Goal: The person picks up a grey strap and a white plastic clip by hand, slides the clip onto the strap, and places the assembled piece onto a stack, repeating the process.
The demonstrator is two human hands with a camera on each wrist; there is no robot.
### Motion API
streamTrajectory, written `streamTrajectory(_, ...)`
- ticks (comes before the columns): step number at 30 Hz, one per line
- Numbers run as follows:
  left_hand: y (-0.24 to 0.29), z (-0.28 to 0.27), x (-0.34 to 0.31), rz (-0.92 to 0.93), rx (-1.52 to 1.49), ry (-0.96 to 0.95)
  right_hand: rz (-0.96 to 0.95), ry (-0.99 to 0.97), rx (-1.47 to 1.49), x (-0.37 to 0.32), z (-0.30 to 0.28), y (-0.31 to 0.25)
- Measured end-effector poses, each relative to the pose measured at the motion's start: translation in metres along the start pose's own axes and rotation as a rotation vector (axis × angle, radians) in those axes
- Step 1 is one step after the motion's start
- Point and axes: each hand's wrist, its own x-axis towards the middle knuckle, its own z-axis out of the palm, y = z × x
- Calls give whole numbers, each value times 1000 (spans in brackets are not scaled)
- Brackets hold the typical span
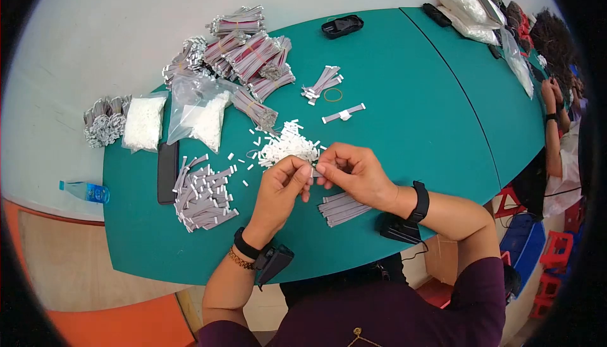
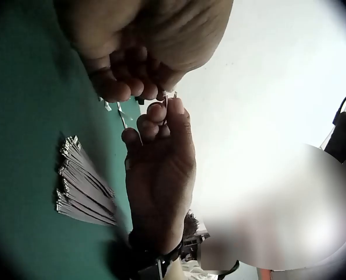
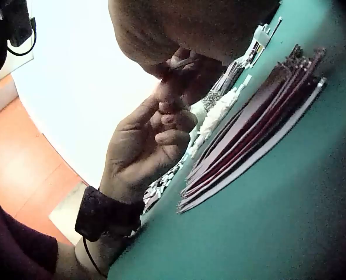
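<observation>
In the head view, pinches a small cable piece (image 1: 315, 170) between thumb and forefinger of the left hand (image 1: 281, 189) and of the right hand (image 1: 361, 175), fingertips nearly meeting above the green table (image 1: 417, 126). Has a heap of white connectors (image 1: 286, 146) just beyond the fingertips, and a sheaf of grey cables (image 1: 341, 209) beside and partly below the right hand. Shows a pile of short cables (image 1: 203, 198) with white ends left of the left hand, near a black case (image 1: 167, 173). Farther back, shows banded cable bundles (image 1: 256, 56) and a rubber band (image 1: 332, 95).

In the left wrist view, shows the left hand close up at the top, fingers curled inward, and the right hand below, gripping the thin piece at its thumb tip. Shows the sheaf lying on the table at the left.

In the right wrist view, shows the left hand with fingers bent and fingertips meeting the shadowed right hand; cannot tell the piece's exact outline there. Shows the sheaf in front, the white heap behind.
</observation>
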Motion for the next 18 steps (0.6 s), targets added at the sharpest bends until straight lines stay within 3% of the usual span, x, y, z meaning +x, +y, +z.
streamTrajectory(8, 3, -5, 0, -69, -125, -69, 100, -191, 154, 2, -4, -8)
streamTrajectory(18, 9, -5, -2, -165, -212, -131, 153, -268, 93, 3, -6, -14)
